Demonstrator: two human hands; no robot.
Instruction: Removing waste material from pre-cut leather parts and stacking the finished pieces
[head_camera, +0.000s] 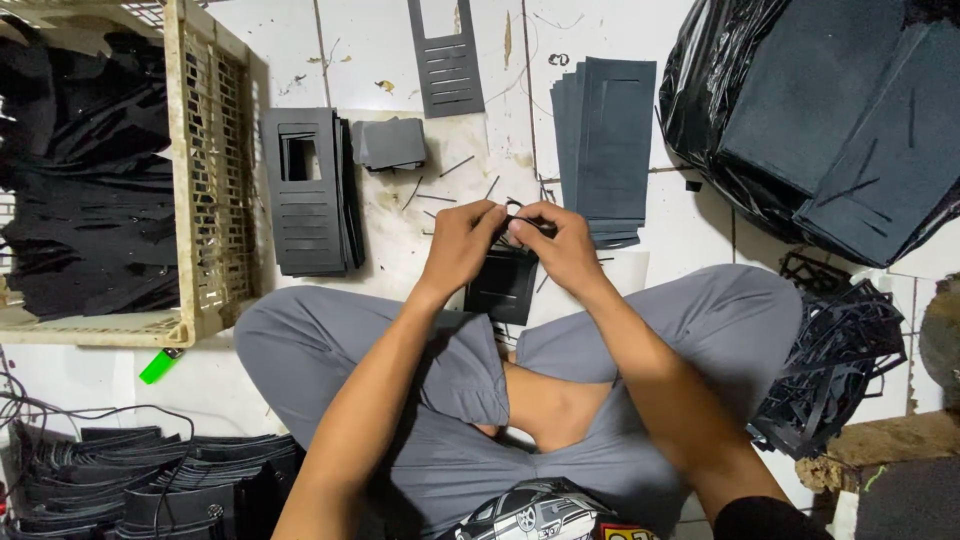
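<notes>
My left hand (458, 246) and my right hand (556, 243) meet above my crossed legs, both pinching the top edge of a black die-cut sheet piece (500, 285) with a rectangular window. The piece hangs down between my hands toward my grey trousers. A thin black strip curls at my fingertips. On the white tiled floor just beyond lie a stack of black slotted panels (305, 190), a small pile of black squares (390, 143), and a stack of dark blank panels (605, 145).
A cream plastic crate (212, 170) with black pieces stands at the left. Black bags with large dark sheets (830, 120) fill the upper right. Black cut-out scraps (830, 360) pile at the right. Stacked pieces (150, 485) and a green lighter (157, 367) lie lower left.
</notes>
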